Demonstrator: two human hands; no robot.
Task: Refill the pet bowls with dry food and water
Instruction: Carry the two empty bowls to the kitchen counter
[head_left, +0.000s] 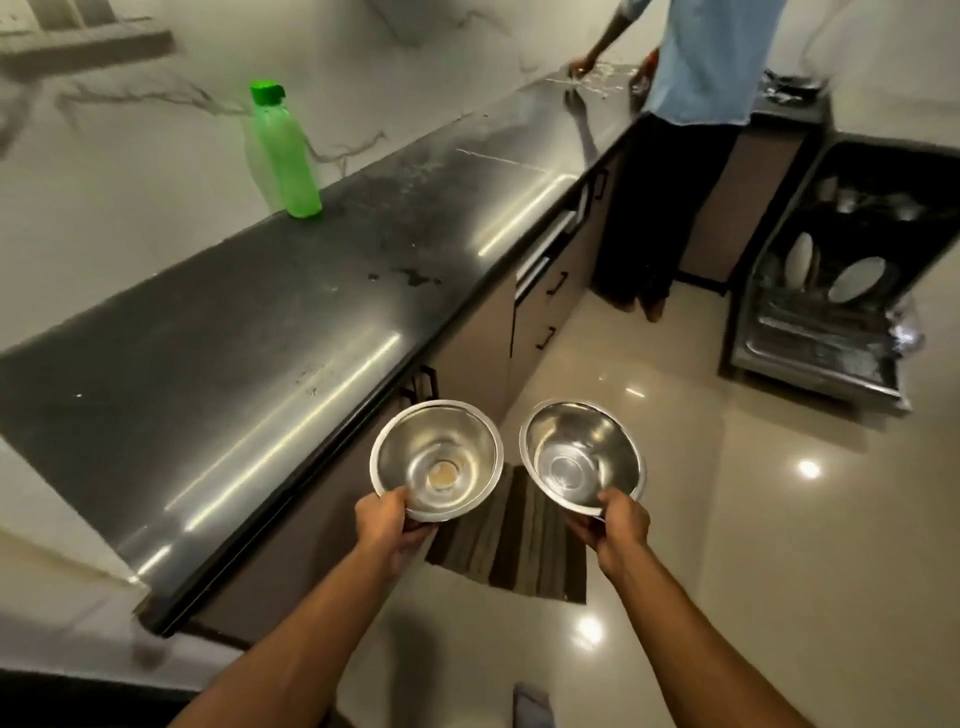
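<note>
I hold two steel bowls in front of me above the floor, just off the counter's edge. My left hand (387, 519) grips the near rim of the left bowl (436, 452), which has a small tan residue at its bottom. My right hand (618, 525) grips the near rim of the right bowl (582, 452), which looks bare inside. A green plastic bottle (283, 150) with a green cap stands upright at the back of the black counter (234, 364), against the marble wall.
Another person (691, 78) in a blue shirt stands at the far end of the counter. An open dish rack drawer (831, 291) with plates juts out on the right. A striped mat (514, 545) lies on the glossy floor below the bowls. Cabinet drawers run under the counter.
</note>
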